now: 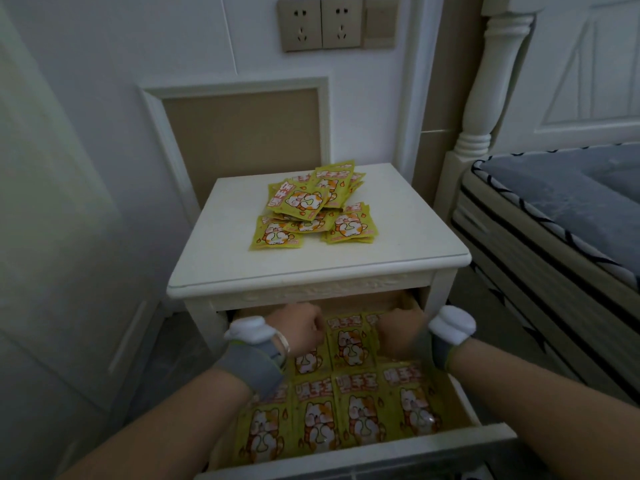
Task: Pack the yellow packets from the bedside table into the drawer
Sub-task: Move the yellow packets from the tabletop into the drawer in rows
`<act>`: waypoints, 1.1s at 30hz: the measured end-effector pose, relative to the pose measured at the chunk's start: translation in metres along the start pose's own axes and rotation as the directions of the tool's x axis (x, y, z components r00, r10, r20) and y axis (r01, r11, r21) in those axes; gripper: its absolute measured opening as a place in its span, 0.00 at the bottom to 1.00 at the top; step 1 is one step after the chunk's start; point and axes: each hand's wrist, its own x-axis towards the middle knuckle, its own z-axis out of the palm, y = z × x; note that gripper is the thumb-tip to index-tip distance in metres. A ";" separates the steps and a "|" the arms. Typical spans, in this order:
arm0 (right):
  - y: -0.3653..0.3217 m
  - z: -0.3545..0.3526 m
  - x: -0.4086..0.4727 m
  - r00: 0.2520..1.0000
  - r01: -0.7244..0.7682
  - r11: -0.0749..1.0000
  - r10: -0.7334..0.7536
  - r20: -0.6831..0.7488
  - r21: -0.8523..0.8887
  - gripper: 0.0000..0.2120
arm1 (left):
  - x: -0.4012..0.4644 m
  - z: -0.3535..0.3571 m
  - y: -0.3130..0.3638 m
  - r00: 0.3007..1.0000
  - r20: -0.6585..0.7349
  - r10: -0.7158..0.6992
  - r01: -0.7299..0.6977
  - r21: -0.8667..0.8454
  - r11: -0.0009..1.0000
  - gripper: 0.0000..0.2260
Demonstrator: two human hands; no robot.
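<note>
**Packets: loose pile on top, rows in drawer**

Drawer [485,403] pulled out; packets in it [349,410] lie flat in rows, long axis front-to-back, print upright to the camera. Pile [311,209] on table [214,265] is jumbled, mixed angles. Left hand [303,329] and right hand [398,336] reach into the drawer's back, fingers curled; grip can't be told. Bed [554,220] just right, sockets [322,24] above.

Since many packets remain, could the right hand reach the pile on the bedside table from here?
Probably yes: the right hand is in the open drawer, and nothing blocks the pile above.
</note>
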 end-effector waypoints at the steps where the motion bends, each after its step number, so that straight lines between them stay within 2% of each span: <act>1: 0.001 -0.007 -0.003 0.998 0.029 0.996 -0.024 -0.066 0.084 0.11 | -0.001 -0.007 0.000 1.000 -0.016 0.003 -0.003 -0.010 1.000 0.09; 4: 0.006 -0.035 -0.016 0.972 0.133 0.948 -0.067 -0.225 0.290 0.09 | -0.006 -0.029 0.001 0.996 -0.094 0.002 -0.006 -0.042 0.999 0.09; 6: 0.008 -0.049 -0.022 0.910 0.242 0.897 -0.078 -0.407 0.370 0.08 | -0.011 -0.045 -0.001 0.983 -0.182 -0.007 -0.013 -0.111 0.994 0.07; 8: 0.009 -0.057 -0.022 0.806 0.327 0.859 -0.036 -0.591 0.393 0.07 | -0.017 -0.058 -0.003 0.964 -0.266 -0.019 -0.024 -0.158 0.987 0.06; 10: 0.012 -0.061 -0.017 0.719 0.335 0.863 0.025 -0.695 0.378 0.07 | -0.019 -0.071 -0.009 0.924 -0.378 -0.051 -0.025 -0.194 0.981 0.05; 13: 0.018 -0.062 -0.003 0.604 0.336 0.871 0.092 -0.792 0.358 0.07 | -0.016 -0.079 -0.022 0.864 -0.497 -0.079 -0.011 -0.176 0.984 0.04; 15: 0.021 -0.059 0.009 0.562 0.318 0.875 0.135 -0.816 0.365 0.05 | -0.010 -0.077 -0.030 0.841 -0.534 -0.093 0.031 -0.124 0.992 0.07; 17: 0.024 -0.057 0.018 0.589 0.254 0.877 0.194 -0.784 0.408 0.07 | -0.002 -0.072 -0.036 0.843 -0.528 -0.106 0.079 -0.074 0.994 0.14; 20: 0.021 -0.057 0.028 0.668 0.193 0.878 0.209 -0.714 0.438 0.21 | 0.012 -0.066 -0.044 0.871 -0.473 -0.132 0.127 -0.042 0.991 0.25; 23: 0.017 -0.059 0.035 0.694 0.165 0.893 0.196 -0.692 0.419 0.31 | 0.020 -0.062 -0.047 0.908 -0.391 -0.154 0.181 0.034 0.983 0.35; 28: 0.013 -0.060 0.047 0.745 0.057 0.959 0.145 -0.651 0.279 0.29 | 0.028 -0.058 -0.046 0.945 -0.272 -0.183 0.208 0.066 0.976 0.27; 33: 0.014 -0.062 0.050 0.794 0.006 0.968 0.148 -0.590 0.252 0.27 | 0.027 -0.060 -0.045 0.948 -0.257 -0.189 0.211 0.063 0.975 0.25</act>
